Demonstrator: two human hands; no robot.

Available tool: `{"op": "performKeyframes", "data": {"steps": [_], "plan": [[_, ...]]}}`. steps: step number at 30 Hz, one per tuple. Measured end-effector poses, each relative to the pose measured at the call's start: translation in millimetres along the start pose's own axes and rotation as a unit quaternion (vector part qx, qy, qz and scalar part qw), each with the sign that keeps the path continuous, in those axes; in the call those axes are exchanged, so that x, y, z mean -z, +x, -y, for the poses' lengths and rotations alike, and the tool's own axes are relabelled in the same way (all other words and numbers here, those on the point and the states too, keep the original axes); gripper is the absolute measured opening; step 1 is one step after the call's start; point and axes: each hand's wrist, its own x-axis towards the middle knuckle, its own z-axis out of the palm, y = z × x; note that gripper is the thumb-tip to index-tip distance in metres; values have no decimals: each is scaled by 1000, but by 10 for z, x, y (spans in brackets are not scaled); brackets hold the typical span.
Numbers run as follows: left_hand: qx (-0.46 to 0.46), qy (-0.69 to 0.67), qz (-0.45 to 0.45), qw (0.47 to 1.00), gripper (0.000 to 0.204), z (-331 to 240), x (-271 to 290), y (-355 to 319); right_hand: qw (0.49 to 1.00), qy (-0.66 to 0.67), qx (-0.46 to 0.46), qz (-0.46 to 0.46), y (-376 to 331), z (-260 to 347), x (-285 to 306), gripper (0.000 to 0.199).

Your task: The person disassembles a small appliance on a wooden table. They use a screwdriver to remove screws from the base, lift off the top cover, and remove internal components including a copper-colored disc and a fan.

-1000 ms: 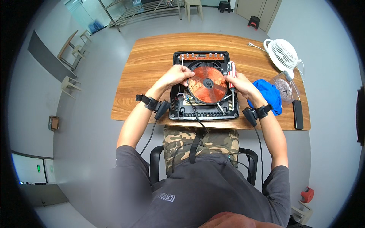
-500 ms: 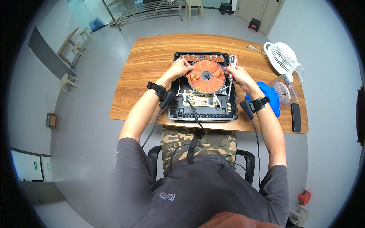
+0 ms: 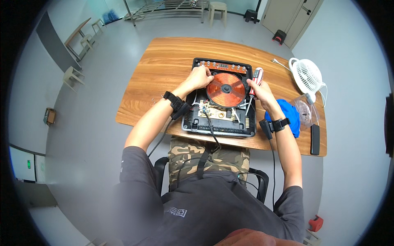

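Note:
A round copper coil (image 3: 225, 96) with a black centre sits in the open black housing of an induction cooker (image 3: 193, 123). My left hand (image 3: 200, 78) is closed at the coil's upper left rim, fingertips on its edge; their undersides are hidden. Beyond the coil's right side, my right hand (image 3: 261, 91) grips a screwdriver (image 3: 257, 76) with a red and white handle, its shaft pointing down over the housing. That thumb lies close to the coil's right rim. Below the coil is a pale circuit board (image 3: 217, 112) with wires; a red button board (image 3: 223, 66) lines the far edge.
On the table's right stand a white fan (image 3: 307, 76), a blue cloth or bag (image 3: 287, 117), a clear container (image 3: 303, 110) and a black oblong case (image 3: 314, 139). A black cable (image 3: 211, 129) runs over the housing's near edge. Tiny bits lie left of my left forearm.
The view has shifted a little. The coil now looks darker and seems to lie lower in the housing. My right thumb has drawn slightly away from its rim; the screwdriver leans more.

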Motion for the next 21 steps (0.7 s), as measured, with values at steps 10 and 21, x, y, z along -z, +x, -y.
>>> {"op": "performKeyframes", "data": {"steps": [10, 21], "plan": [[-59, -48, 15, 997, 24, -82, 381, -194, 989, 18, 139, 42, -210, 813, -389, 38], [-130, -142, 33, 981, 24, -75, 660, -832, 938, -143, 301, 94, -502, 1038, -1039, 45]]}}
